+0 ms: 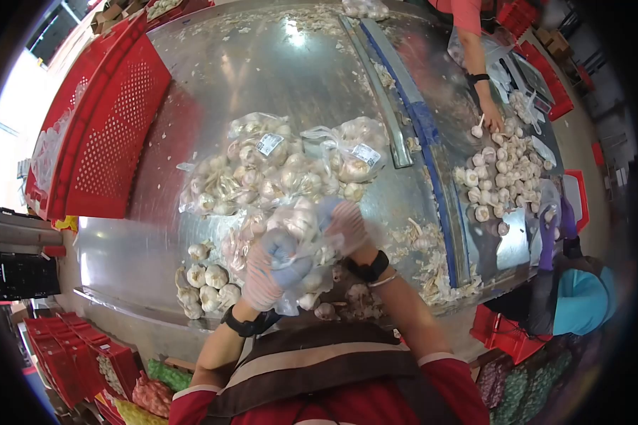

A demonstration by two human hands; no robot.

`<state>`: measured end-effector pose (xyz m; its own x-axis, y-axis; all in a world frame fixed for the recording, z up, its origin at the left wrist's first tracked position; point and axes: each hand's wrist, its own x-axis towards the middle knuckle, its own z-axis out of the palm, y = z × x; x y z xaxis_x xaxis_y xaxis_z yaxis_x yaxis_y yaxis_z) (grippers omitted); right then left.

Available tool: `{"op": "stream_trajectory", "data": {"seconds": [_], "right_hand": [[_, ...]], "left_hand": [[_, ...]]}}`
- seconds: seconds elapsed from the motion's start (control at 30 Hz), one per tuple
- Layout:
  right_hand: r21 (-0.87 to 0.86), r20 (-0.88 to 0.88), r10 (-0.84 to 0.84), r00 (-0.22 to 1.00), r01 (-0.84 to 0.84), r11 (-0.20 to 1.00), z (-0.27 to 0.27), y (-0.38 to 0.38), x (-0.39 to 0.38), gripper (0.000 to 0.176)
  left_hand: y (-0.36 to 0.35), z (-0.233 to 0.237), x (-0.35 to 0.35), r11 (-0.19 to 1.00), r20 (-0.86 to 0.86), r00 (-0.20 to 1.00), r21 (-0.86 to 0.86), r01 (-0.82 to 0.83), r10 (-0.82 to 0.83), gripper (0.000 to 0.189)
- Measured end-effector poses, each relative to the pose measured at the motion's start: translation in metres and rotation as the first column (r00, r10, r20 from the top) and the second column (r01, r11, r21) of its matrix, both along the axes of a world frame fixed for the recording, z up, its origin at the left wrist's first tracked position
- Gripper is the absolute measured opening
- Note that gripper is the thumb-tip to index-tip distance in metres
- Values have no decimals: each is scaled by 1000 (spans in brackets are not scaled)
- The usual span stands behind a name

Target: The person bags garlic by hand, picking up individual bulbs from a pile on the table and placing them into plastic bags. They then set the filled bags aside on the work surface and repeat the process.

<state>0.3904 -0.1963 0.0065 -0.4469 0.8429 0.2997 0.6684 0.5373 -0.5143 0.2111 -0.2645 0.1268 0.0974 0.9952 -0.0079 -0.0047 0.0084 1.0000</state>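
Observation:
Both my hands wear striped, blue-fingered work gloves. My left hand [273,268] is closed on the gathered plastic of a clear bag of garlic [294,218]. Across from it, my right hand [344,225] is curled at the right side of the same bag, its fingers smeared by motion. Just beyond, several filled garlic bags [255,171] lie bunched together, some with white labels [269,144]. Loose garlic bulbs [214,276] sit left of my left hand, by the table's near edge. More bulbs lie beneath my wrists, partly hidden.
A red perforated crate [120,120] stands on the metal table [213,78] at left. Right of my hands run a metal bar [383,99] and a blue divider [432,156], with peel scraps alongside. Beyond them, a co-worker's hand [490,113] reaches into a garlic pile [503,170].

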Motion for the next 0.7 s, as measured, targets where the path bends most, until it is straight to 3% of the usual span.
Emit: {"op": "stream_trajectory", "data": {"seconds": [0.03, 0.07, 0.1, 0.13, 0.17, 0.2, 0.23, 0.3, 0.33, 0.37, 0.4, 0.43, 0.5, 0.53, 0.57, 0.63, 0.67, 0.7], "right_hand": [[-14, -14, -127, 992, 127, 992, -12, 9, 9, 9], [-194, -8, -268, 963, 262, 946, -28, 22, 26, 10], [-356, 23, -399, 917, 380, 854, -39, 36, 43, 12], [-351, 21, -397, 917, 379, 856, -44, 39, 53, 12], [-533, -264, -461, 847, 271, 802, -43, 35, 58, 13], [-660, -501, -543, 674, 108, 743, -42, 31, 60, 17], [-659, -500, -547, 672, 115, 743, -38, 30, 67, 17], [-624, -263, -399, 878, 161, 765, 16, 24, 71, 23], [-624, -264, -399, 878, 160, 765, 25, 25, 75, 23], [-576, -189, -302, 934, 144, 805, 32, 26, 82, 23], [-527, -105, -203, 973, 119, 842, 43, 28, 85, 23], [-526, -106, -200, 974, 116, 842, 56, 26, 88, 23], [-350, -116, -274, 955, 219, 911, 83, 20, 91, 26], [-349, -117, -272, 955, 217, 912, 82, 17, 94, 26], [-410, -155, -268, 951, 185, 893, 80, 10, 97, 26], [-472, -197, -269, 943, 150, 869, 68, -3, 98, 26], [-475, -190, -211, 959, 99, 874, 54, -8, 98, 25], [-479, -183, -151, 972, 46, 877, 46, -14, 97, 25]], "left_hand": [[-6, -1, -5, 994, -270, 962, 112, -12, 42, 21], [-15, -4, -9, 994, -274, 961, 111, -7, 38, 21], [-23, -8, -11, 998, -138, 988, 18, -64, 66, 20], [-26, -10, -13, 991, -1, 994, -84, -109, 109, 20], [-25, -7, -14, 990, -3, 995, -91, -104, 104, 20], [-20, -4, -16, 978, -1, 978, -14, -210, 210, 20], [-13, 0, -16, 958, 100, 953, 5, -287, 286, 18], [-2, 16, -12, 931, 200, 914, 21, -363, 352, 15], [0, 23, -8, 986, 68, 993, 123, -108, 100, 15], [12, 23, -6, 928, -181, 955, 251, 275, -234, 26], [24, 24, -5, 715, -390, 783, 338, 612, -485, 39], [23, 17, 2, 717, -391, 784, 338, 610, -482, 39], [15, 4, 22, 620, -756, 493, 149, 770, -431, 53], [13, 0, 16, 723, -786, 499, 99, 684, -364, 57], [10, -3, 10, 723, -787, 497, 97, 684, -365, 57], [1, -14, -1, 916, -791, 550, -32, 400, -268, 52], [-6, -37, -8, 876, -901, 389, 22, 481, -191, 50], [-14, -56, -11, 878, -901, 389, 19, 479, -193, 50]]}}
